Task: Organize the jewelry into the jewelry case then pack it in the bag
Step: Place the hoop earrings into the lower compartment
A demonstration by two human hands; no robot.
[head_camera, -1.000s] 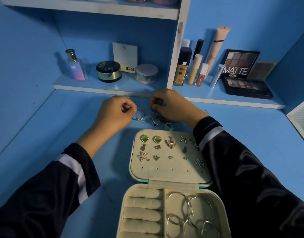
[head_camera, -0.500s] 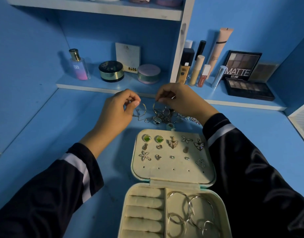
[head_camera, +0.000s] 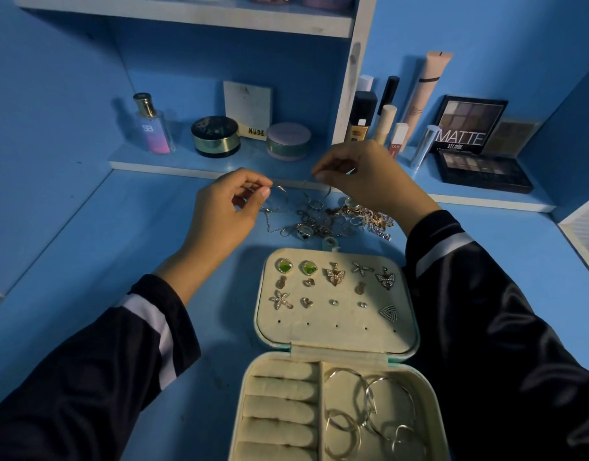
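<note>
Pinches a thin hoop (head_camera: pixel 281 192) between thumb and forefinger of the left hand (head_camera: pixel 225 212); pinches another fine wire piece (head_camera: pixel 304 189) in the right hand (head_camera: pixel 364 176), both just above the tangled jewelry pile (head_camera: pixel 336 221) near the far edge of the desk (head_camera: pixel 87 261), behind the open jewelry case (head_camera: pixel 336 322). Likely very light, springy, easy to bend or snag on chains; best taken on the wire itself and lifted slowly. Readable: "MATTE" on a palette (head_camera: pixel 466 128), "NUDE" on a card (head_camera: pixel 250 108), "SB" on a bottle (head_camera: pixel 151 128).

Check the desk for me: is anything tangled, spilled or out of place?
Yes: the loose jewelry behind the jewelry case lies in one tangled heap, chains and rings mixed together. The left hand pinches a thin hoop, the right hand a second hoop, above it. Inside the case nothing looks askew.
</note>
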